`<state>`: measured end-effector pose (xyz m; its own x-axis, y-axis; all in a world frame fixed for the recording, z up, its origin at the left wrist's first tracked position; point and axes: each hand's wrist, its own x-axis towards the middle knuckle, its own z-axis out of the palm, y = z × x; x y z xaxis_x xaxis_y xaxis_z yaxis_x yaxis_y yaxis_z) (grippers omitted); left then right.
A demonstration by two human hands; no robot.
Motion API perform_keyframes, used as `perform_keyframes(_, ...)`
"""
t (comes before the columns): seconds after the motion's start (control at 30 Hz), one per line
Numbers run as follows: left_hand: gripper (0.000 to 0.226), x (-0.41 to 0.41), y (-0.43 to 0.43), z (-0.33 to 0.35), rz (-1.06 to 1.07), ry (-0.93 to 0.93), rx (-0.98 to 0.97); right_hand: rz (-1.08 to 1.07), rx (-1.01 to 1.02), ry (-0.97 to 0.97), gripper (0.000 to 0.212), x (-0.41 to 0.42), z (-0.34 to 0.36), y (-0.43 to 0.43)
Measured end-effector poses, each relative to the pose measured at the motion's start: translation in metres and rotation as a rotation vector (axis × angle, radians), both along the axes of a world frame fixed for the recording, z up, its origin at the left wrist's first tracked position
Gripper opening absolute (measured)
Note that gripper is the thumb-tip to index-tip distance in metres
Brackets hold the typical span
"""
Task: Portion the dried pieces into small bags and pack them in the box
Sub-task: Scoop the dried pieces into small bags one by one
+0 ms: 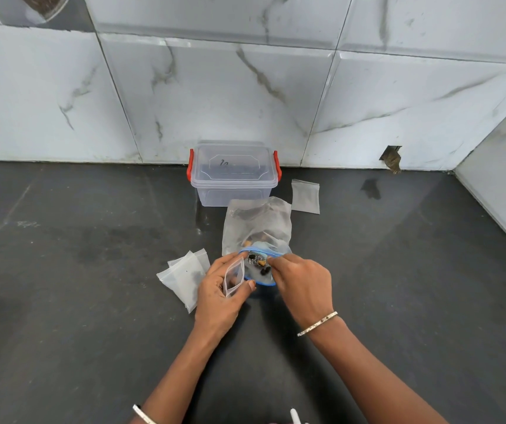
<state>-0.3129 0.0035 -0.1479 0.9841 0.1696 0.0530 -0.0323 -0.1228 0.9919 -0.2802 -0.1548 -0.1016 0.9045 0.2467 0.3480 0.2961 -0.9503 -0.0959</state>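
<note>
Okay, the left hand [221,289] is holding a small bag [234,278] upright, thumb and fingers curling round it and pinching its sides, with the mouth of the bag gaping open at the top. Something dark is sitting low inside it. Just beside it, the right hand [300,283] is reaching into the blue-rimmed mouth of the big bag [254,221], fingertips bunching together right at the opening; whether they are gripping a piece or only the rim, I cannot tell. The dried pieces [258,262], dark and tan ones, are showing in that mouth, between the two hands, with more of them lying deeper in the big bag.

The big bag is lying on the dark counter [77,240], stretching away from the hands toward the box [233,172]. The box is standing at the back against the marble wall [215,93], its clear lid [233,162] sitting on top and red clips [190,165] hanging at both ends. A pile of spare bags [184,276] is lying just left of the left hand, and one empty bag [305,196] is lying flat to the right of the box. A bracelet [317,324] is circling the right wrist.
</note>
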Motion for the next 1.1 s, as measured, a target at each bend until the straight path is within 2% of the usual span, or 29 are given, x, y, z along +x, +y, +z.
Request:
perform_keyframes(0.17,0.053,0.0,0.0,0.0,-0.006,0.003,-0.004,0.138,-0.107,0.028,0.02,-0.004,-0.005,0.001)
perform_keyframes(0.3,0.052,-0.001,0.0,-0.001,0.003,0.001,-0.005,0.06,-0.181,0.053,0.024,-0.012,-0.007,-0.006)
perform_keyframes(0.5,0.053,-0.002,-0.002,-0.001,0.008,-0.003,-0.02,-0.027,0.113,-0.072,0.011,-0.025,0.0,-0.025)
perform_keyframes(0.6,0.053,-0.004,-0.004,0.0,0.004,0.001,-0.013,-0.062,0.102,-0.086,0.007,-0.025,-0.002,-0.027)
perform_keyframes(0.83,0.05,-0.005,-0.007,-0.004,0.015,0.019,-0.056,-0.043,-0.002,0.061,0.014,-0.017,-0.019,-0.029)
perform_keyframes(1.0,0.051,-0.003,-0.008,-0.006,0.025,0.013,-0.105,-0.018,0.159,0.106,0.014,-0.025,-0.016,-0.036)
perform_keyframes(1.1,0.05,-0.003,-0.01,-0.006,0.031,0.055,-0.214,-0.034,0.253,0.204,0.014,-0.031,-0.011,-0.035)
